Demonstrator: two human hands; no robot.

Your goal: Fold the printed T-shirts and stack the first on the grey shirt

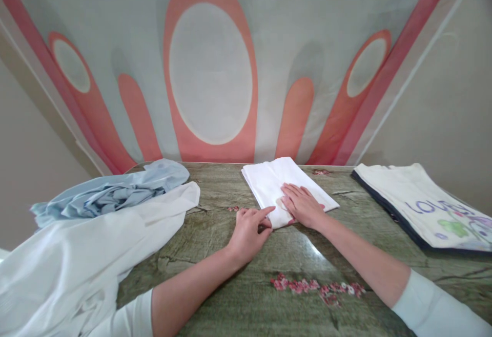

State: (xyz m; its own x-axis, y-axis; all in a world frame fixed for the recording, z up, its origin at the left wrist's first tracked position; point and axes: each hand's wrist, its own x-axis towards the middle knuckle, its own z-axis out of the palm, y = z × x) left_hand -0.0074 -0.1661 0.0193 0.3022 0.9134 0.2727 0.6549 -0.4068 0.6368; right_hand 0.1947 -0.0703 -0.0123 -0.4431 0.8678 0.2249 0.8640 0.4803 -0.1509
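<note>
A white cloth (274,175), folded into a flat rectangle with a little red at its near edge, lies on the table in front of me. Its exact kind cannot be told from the folds. My left hand (249,232) pinches its near left corner, index finger on top and thumb below. Flat on the near part of the cloth rests my right hand (302,205), fingers stretched out and pressing the layers.
The table (215,296) has a wood-grain cover with printed pink blossoms. At left lie a crumpled light-blue garment (126,196) and a loose white garment (77,255). Folded clothes with lettering (426,198) are stacked at right. A patterned backdrop (269,60) hangs behind.
</note>
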